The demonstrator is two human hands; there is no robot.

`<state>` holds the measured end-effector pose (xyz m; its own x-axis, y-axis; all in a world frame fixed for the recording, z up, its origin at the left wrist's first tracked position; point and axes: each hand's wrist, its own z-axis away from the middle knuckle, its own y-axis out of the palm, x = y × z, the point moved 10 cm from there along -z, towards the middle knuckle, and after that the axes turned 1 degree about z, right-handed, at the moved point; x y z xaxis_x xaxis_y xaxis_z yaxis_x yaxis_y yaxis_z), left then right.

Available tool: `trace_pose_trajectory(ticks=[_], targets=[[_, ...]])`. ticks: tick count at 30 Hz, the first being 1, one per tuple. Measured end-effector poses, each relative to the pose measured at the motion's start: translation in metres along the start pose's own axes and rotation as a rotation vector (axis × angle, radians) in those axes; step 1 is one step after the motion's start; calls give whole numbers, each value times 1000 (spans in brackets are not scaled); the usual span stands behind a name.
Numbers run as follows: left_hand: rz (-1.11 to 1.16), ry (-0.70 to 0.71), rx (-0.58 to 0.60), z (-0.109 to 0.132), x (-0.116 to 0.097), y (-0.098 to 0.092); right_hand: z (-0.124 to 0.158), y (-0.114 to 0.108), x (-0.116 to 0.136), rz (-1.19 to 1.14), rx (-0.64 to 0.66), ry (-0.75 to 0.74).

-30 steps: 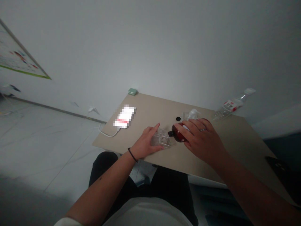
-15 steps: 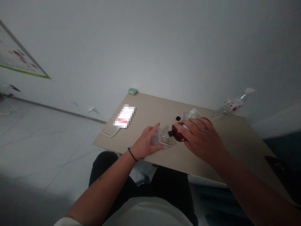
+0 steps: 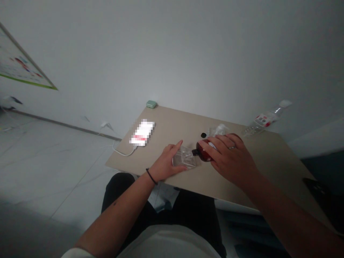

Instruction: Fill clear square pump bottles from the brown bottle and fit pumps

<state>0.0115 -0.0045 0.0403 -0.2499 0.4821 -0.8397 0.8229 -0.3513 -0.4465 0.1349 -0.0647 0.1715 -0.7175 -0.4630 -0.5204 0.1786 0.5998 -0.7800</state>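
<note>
On the tabletop (image 3: 172,122), the left hand (image 3: 166,163), fingers (image 3: 176,147) spread wide, pins a clear plastic container (image 3: 184,157) in place — while the right hand (image 3: 231,161) curls closed over a dark red bottle (image 3: 203,151), keeping its black neck (image 3: 195,152) against the container's end.

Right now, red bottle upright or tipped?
Tipped: the dark red bottle is on its side under the right hand, neck pointing left.
</note>
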Motion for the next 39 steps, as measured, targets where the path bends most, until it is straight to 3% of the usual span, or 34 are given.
trace_pose_trajectory(ticks=[39], targets=[[-26, 11, 3, 0, -1, 1, -2, -3, 0, -1, -11, 2]])
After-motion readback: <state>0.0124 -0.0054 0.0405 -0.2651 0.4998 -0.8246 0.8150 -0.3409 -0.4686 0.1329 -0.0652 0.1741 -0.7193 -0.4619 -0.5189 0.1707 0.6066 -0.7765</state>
